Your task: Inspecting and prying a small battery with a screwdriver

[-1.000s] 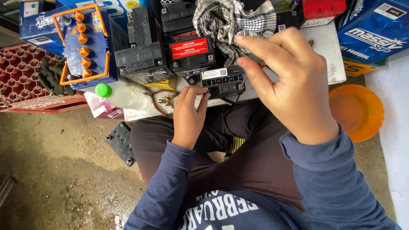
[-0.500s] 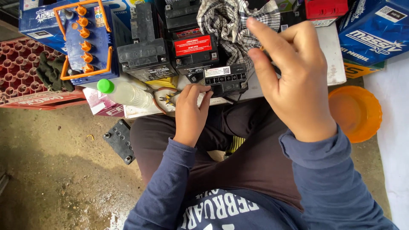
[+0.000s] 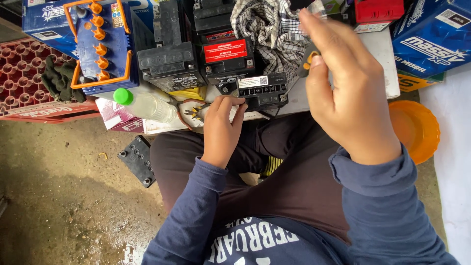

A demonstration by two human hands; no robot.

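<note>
A large blue rectangular battery with orange caps and an orange handle [image 3: 100, 46] stands at the far left of the cluttered white bench [image 3: 385, 59], next to a black boxy battery [image 3: 169, 64] and a black battery with a red label [image 3: 224, 56]. A crumpled black-and-white checked cloth [image 3: 270, 29] lies behind the small black rectangular battery with a white sticker [image 3: 262, 91], which sits at the bench's near edge. An orange plastic bowl [image 3: 417, 127] rests on the floor at right. The right hand [image 3: 351, 88] is raised above the bench, closed around a small black-and-orange tool [image 3: 306, 61]. The left hand [image 3: 221, 127] rests its loosely curled fingers against the small battery's left end, holding nothing. A clear plastic bottle with a green cap [image 3: 144, 104] lies beside brown-handled pliers [image 3: 189, 110].
</note>
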